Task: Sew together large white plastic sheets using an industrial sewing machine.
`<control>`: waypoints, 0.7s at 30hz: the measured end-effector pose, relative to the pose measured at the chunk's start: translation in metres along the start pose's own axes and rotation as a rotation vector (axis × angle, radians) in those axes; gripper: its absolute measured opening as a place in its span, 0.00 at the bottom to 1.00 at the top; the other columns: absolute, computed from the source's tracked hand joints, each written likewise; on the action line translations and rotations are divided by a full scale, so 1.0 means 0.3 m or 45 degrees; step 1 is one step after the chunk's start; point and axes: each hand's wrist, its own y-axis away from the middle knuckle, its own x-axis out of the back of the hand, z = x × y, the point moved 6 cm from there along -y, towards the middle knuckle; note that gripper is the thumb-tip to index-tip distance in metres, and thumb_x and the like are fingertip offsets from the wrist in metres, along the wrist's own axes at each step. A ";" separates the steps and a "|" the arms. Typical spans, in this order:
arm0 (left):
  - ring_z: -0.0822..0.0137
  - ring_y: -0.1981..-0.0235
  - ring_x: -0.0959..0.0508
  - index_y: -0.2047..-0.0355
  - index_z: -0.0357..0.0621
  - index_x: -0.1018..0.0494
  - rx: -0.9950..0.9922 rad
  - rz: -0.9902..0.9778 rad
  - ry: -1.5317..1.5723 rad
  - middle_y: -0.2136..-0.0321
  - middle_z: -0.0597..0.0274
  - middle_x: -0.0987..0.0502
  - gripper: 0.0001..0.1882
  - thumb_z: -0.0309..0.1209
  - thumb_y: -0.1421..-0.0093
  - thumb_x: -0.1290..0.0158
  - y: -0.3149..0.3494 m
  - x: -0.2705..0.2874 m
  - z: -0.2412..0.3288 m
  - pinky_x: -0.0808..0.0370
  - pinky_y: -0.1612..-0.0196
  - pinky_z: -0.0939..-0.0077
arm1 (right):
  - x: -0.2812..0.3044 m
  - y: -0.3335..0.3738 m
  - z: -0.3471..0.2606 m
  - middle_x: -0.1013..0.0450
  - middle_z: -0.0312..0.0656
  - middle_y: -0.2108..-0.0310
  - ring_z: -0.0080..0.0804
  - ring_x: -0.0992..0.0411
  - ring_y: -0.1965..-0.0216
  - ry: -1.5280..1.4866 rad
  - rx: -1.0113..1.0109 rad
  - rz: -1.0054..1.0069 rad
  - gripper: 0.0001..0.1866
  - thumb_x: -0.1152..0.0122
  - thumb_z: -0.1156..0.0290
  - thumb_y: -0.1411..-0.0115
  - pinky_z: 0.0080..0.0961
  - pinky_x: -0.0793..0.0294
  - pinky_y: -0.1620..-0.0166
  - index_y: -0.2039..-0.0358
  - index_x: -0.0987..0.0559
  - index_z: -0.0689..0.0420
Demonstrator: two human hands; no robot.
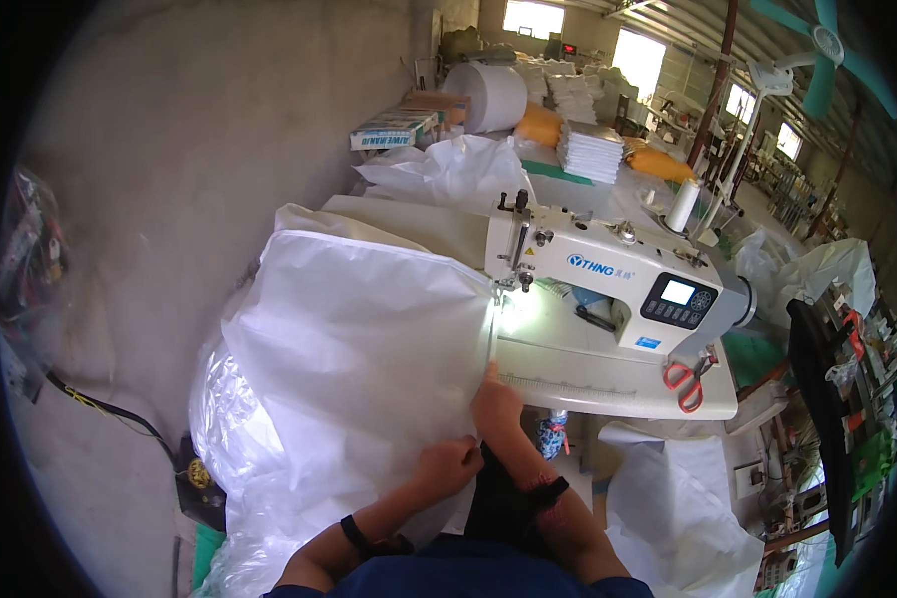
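A large white plastic-like sheet (359, 339) is draped over the left of the sewing table and hangs toward me. Its right edge runs up to the needle of a white sewing machine (593, 264), whose lamp lights the stitching spot. My right hand (496, 404) is closed on that edge just in front of the table, fingertips pointing to the needle. Lower down, my left hand (448, 468) is curled closed at the same edge, close to my right wrist. The fingertips of both hands are partly hidden.
Red-handled scissors (688, 387) lie at the table's right end. A white thread cone (682, 207) stands behind the machine. Clear plastic (234, 419) bulges beneath the sheet on the left. Another white sheet (678, 508) hangs at the lower right. A bare wall (189, 130) rises at left.
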 end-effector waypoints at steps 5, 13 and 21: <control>0.45 0.73 0.26 0.73 0.42 0.31 -0.119 -0.030 -0.049 0.78 0.46 0.27 0.10 0.36 0.45 0.53 -0.050 0.043 -0.024 0.31 0.70 0.54 | 0.002 0.008 -0.016 0.25 0.52 0.73 0.46 0.24 0.71 -0.111 -0.048 -0.009 0.32 0.52 0.74 0.48 0.39 0.26 0.66 0.42 0.44 0.70; 0.49 0.52 0.33 0.56 0.49 0.29 -0.188 0.739 -0.934 0.56 0.52 0.30 0.16 0.35 0.47 0.48 -0.066 0.435 -0.187 0.36 0.51 0.50 | 0.015 -0.026 0.001 0.25 0.50 0.73 0.44 0.24 0.72 0.043 -0.004 -0.039 0.30 0.51 0.73 0.48 0.36 0.25 0.67 0.44 0.41 0.69; 0.45 0.39 0.46 0.47 0.61 0.34 0.355 0.435 -0.970 0.42 0.57 0.41 0.27 0.52 0.46 0.50 -0.283 0.616 -0.485 0.48 0.48 0.30 | 0.024 -0.201 -0.003 0.25 0.50 0.76 0.44 0.24 0.73 0.071 0.101 0.000 0.20 0.57 0.72 0.44 0.38 0.26 0.70 0.52 0.31 0.68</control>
